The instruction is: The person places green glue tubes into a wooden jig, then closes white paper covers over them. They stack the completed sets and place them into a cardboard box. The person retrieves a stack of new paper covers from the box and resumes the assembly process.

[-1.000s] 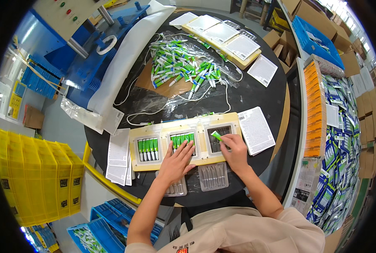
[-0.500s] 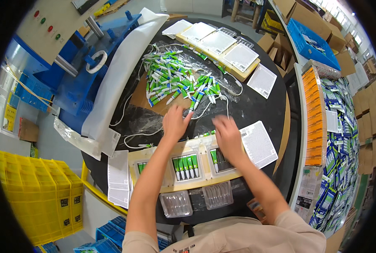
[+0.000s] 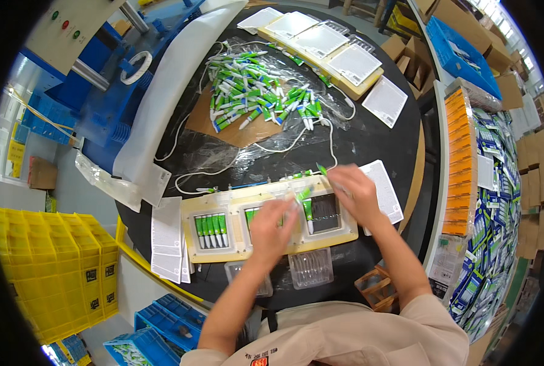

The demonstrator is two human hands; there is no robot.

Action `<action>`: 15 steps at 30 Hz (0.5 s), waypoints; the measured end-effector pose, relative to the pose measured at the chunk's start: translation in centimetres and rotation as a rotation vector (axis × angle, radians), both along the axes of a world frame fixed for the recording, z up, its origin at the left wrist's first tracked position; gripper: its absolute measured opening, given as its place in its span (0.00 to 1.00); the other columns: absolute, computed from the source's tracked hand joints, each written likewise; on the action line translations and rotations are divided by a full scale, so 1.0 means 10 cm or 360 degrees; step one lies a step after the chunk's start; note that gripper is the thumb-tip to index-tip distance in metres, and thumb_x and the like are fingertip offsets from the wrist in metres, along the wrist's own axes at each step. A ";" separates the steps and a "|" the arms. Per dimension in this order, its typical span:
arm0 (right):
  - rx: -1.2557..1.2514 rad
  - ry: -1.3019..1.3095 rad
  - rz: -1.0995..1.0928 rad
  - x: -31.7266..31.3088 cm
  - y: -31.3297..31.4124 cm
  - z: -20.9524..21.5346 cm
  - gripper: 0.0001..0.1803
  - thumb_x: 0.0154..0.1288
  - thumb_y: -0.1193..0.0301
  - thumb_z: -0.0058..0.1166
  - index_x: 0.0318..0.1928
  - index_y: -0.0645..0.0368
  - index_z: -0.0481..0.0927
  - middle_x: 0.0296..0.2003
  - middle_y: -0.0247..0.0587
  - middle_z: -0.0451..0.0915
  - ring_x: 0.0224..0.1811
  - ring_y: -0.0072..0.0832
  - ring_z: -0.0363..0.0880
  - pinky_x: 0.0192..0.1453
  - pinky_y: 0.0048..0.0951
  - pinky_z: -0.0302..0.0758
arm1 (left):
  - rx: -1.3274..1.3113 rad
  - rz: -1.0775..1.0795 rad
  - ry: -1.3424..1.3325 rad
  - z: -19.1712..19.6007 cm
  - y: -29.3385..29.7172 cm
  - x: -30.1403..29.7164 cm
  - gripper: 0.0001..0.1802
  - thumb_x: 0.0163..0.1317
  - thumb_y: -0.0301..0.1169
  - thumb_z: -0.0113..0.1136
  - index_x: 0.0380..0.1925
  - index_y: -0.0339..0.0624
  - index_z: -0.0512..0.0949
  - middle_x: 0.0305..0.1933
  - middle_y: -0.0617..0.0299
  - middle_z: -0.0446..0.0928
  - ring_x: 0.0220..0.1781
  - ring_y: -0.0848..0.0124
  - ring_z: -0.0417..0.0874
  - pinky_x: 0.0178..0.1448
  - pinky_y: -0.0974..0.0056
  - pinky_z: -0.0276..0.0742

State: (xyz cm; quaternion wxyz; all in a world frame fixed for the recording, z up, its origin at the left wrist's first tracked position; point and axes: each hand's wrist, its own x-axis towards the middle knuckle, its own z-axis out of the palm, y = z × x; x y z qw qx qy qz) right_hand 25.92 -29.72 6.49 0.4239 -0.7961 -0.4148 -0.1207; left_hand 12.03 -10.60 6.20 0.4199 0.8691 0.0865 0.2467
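A long cream-coloured frame (image 3: 235, 250) with several windows lies before me on the round black table. Small green-and-white tubes stand in a row in its left window (image 3: 212, 230). My left hand (image 3: 273, 232), slightly blurred, is over the middle window and hides most of it. Its fingertips pinch a green tube (image 3: 302, 194) near the right window. That window holds one upright tube (image 3: 308, 215) at its left side; the rest shows dark. Behind the right window's far edge, my right hand (image 3: 354, 190) is closed on another green tube (image 3: 322, 169).
A heap of green-and-white tubes (image 3: 247, 91) lies on cardboard farther back. A second frame with white cards (image 3: 321, 46) sits at the far edge. Clear plastic trays (image 3: 311, 268) lie near me. White cables cross the table; a blue machine (image 3: 101, 128) stands left, yellow crates (image 3: 52, 274) nearer.
My left hand has come back from the tube heap to the frame, now with a tube at its fingertips. My right hand has moved a little right, and a tube now shows in it.
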 end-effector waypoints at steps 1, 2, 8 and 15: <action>-0.0029 0.0031 -0.0053 -0.20 -0.17 0.01 0.17 0.54 0.83 0.64 0.46 0.62 0.86 0.46 0.47 0.86 0.45 0.43 0.85 0.48 0.38 0.82 | 0.0066 -0.0046 -0.0043 -0.02 -0.22 -0.11 0.15 0.54 0.23 0.75 0.43 0.40 0.87 0.38 0.54 0.85 0.39 0.60 0.87 0.44 0.59 0.82; -0.0087 0.0033 -0.0028 -0.36 -0.31 0.00 0.16 0.54 0.83 0.64 0.46 0.62 0.86 0.46 0.47 0.86 0.45 0.43 0.85 0.48 0.37 0.83 | 0.0234 -0.0056 -0.0176 -0.06 -0.40 -0.16 0.16 0.52 0.23 0.76 0.43 0.39 0.86 0.35 0.56 0.83 0.36 0.59 0.84 0.41 0.57 0.81; -0.0388 -0.0452 0.0222 -0.64 -0.52 -0.19 0.17 0.52 0.78 0.62 0.45 0.68 0.85 0.47 0.46 0.85 0.46 0.41 0.86 0.47 0.35 0.85 | 0.0693 0.0132 -0.0148 -0.39 -0.77 -0.10 0.15 0.53 0.25 0.73 0.42 0.37 0.84 0.31 0.59 0.78 0.34 0.61 0.80 0.43 0.57 0.74; -0.0308 -0.0408 0.0189 -0.64 -0.43 -0.33 0.17 0.54 0.80 0.63 0.46 0.69 0.84 0.46 0.48 0.85 0.45 0.43 0.86 0.48 0.36 0.85 | 0.0796 0.0080 -0.0059 -0.49 -0.84 -0.21 0.18 0.54 0.24 0.68 0.47 0.36 0.83 0.32 0.60 0.76 0.35 0.62 0.79 0.45 0.57 0.74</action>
